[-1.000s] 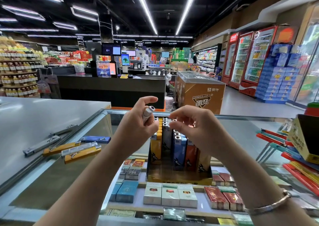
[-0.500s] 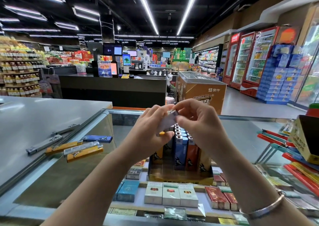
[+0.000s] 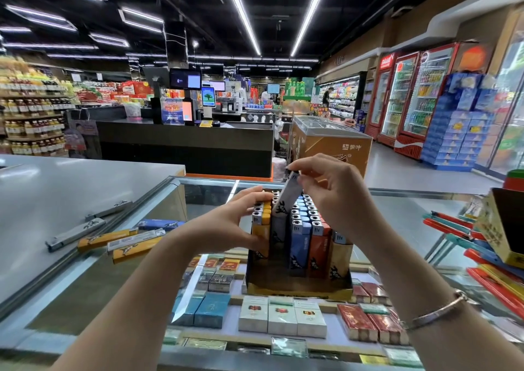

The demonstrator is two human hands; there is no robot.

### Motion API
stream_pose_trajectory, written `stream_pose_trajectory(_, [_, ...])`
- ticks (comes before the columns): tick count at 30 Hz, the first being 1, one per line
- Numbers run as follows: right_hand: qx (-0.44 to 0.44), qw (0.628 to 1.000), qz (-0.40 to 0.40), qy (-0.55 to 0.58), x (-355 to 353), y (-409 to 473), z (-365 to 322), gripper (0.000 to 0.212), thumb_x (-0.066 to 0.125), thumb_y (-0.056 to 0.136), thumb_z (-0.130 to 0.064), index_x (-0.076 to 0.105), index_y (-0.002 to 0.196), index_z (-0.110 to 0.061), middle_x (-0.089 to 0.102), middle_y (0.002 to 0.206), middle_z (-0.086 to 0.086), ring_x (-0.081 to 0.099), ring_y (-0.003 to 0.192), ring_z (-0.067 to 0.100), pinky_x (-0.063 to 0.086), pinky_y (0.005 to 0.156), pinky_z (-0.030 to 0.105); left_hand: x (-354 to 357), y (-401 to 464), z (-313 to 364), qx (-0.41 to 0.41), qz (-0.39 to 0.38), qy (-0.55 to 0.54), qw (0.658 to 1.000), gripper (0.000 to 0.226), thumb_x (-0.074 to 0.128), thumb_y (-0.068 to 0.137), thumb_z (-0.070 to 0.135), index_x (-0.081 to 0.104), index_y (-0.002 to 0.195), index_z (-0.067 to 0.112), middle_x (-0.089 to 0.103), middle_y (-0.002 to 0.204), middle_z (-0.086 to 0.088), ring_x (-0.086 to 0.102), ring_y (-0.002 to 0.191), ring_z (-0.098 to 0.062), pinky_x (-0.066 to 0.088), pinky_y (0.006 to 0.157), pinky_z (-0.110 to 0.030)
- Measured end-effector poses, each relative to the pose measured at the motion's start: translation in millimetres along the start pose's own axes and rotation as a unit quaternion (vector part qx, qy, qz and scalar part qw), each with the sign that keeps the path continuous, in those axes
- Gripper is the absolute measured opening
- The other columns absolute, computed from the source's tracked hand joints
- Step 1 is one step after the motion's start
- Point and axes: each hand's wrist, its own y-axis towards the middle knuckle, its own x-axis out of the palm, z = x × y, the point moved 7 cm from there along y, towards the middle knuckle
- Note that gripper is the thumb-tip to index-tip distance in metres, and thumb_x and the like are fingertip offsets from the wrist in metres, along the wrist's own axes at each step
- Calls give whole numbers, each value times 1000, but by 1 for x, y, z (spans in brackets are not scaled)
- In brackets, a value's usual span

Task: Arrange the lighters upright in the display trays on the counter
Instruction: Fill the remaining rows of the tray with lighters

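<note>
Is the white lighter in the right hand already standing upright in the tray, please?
No, the white lighter leans tilted, pinched at its top by the right hand above the tray.

Long ceiling light strips (image 3: 241, 16) lit your shop brightly and evenly, casting only soft shadows. Their glare streaked the glass counter (image 3: 397, 209). Your wide lens bowed the frame's edges, and the drinks coolers (image 3: 408, 98) and near corners were smeared with blur.
</note>
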Motion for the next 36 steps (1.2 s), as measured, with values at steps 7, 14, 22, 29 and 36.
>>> stream_pose_trajectory(7, [-29,985,-138,-101,36,-4,-5,22,59,87,-2,70,105,-8,70,91,5,59,77,10,47,73,15,0,-1,2,12,1,17,1000,74,77,74,14,35,113,61,11,133,30,23,119,-3,35,69,4])
stream_pose_trajectory(14, [-8,977,-171,-126,46,-4,-4,22,56,87,-4,70,104,-7,69,92,9,61,82,18,51,77,28,0,-1,2,13,3,15,1000,75,76,74,11,36,116,58,10,147,22,26,123,-6,36,74,-5])
stream_pose_trajectory(22, [9,979,-176,-107,46,-2,0,23,57,85,1,71,101,-8,66,96,7,58,87,17,48,80,25,2,-2,3,5,-4,3,1000,74,74,75,10,34,111,61,10,148,19,25,119,-5,40,67,-2])
stream_pose_trajectory(29, [-9,966,-202,-160,51,-4,7,23,53,93,-14,70,108,-16,55,101,-3,42,92,11,34,76,23,2,0,-1,13,-4,13,1000,75,76,74,16,35,113,64,9,138,31,26,119,-2,36,71,-2])
stream_pose_trajectory(36, [26,979,-169,-112,32,-11,20,22,54,92,-26,70,106,-22,62,87,-12,55,78,7,46,66,27,1,1,-3,14,4,20,1000,77,77,73,16,35,117,62,8,140,31,23,122,-3,34,75,-6])
